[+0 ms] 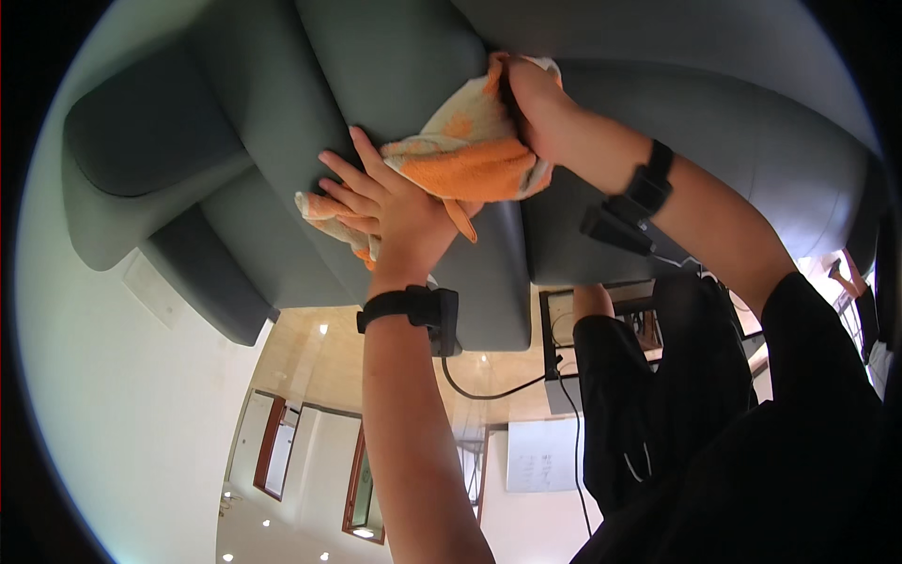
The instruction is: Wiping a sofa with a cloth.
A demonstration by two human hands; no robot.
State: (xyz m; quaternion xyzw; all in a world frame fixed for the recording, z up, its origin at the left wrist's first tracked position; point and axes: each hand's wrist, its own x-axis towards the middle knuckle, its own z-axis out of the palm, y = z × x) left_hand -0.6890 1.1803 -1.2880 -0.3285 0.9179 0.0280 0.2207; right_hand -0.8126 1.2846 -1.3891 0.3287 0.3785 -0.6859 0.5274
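An orange and off-white terry towel [468, 169] is bunched over a dark grey upholstered sofa [394, 63]. My right hand [539, 106] grips the towel's upper right part; its fingers are mostly hidden behind the folds. Below and to the left, my left hand [402, 204] lies palm down with its fingers spread towards the backmost cushion seam. Another end of the towel pokes out from under its lower fingers, and a fold covers the thumb side. Whether the left palm presses on towel or on bare upholstery is hidden.
A black strap device [409, 307] circles my left wrist, another [645, 187] my right forearm. A black cable [486, 396] hangs below. The sofa's armrest [151, 127] adjoins a white wall [120, 381]. Beyond are a black-framed table [546, 317] and a whiteboard [541, 455]. Part of a person [856, 282] shows at right.
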